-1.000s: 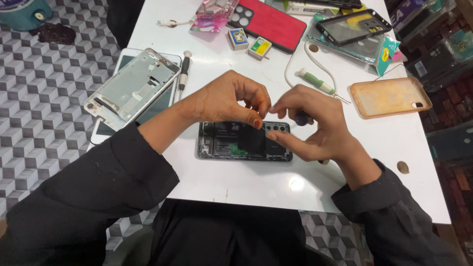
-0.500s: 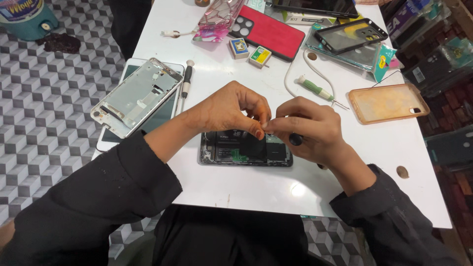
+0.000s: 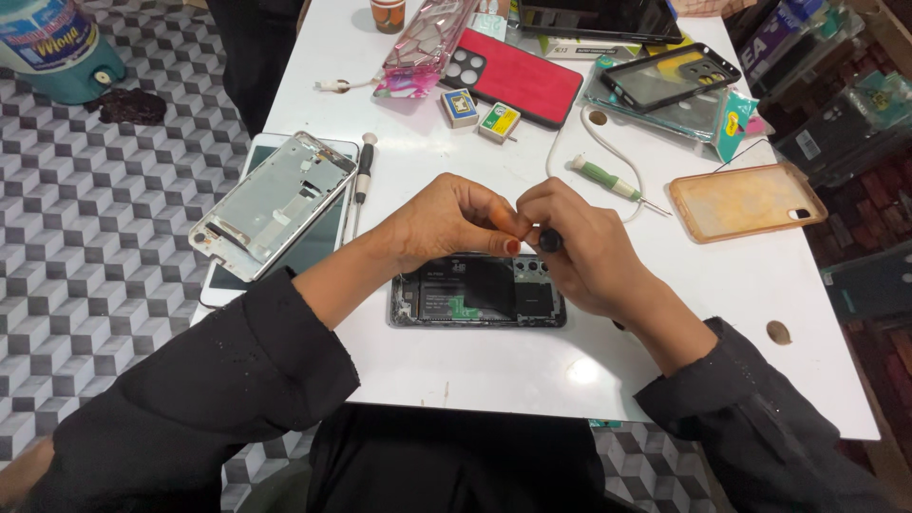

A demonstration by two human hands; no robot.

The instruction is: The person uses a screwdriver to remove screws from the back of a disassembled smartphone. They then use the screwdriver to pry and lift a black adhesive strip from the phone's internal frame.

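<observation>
Opened phone (image 3: 475,293) flat at frame centre, back off, innards exposed. Left hand (image 3: 446,223) pinched shut above it, contents too small to tell. Right hand (image 3: 589,249) grasping dark screwdriver handle (image 3: 549,239). Best kept vertical, light pressure, slow turns.

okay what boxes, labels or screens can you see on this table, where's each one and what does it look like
Small box: table's far middle, blue and white.
Second small box: beside it, green and yellow.
Dark screen: far edge, flat black rectangle.
Labelled tub: floor, far left, teal with blue label.
</observation>
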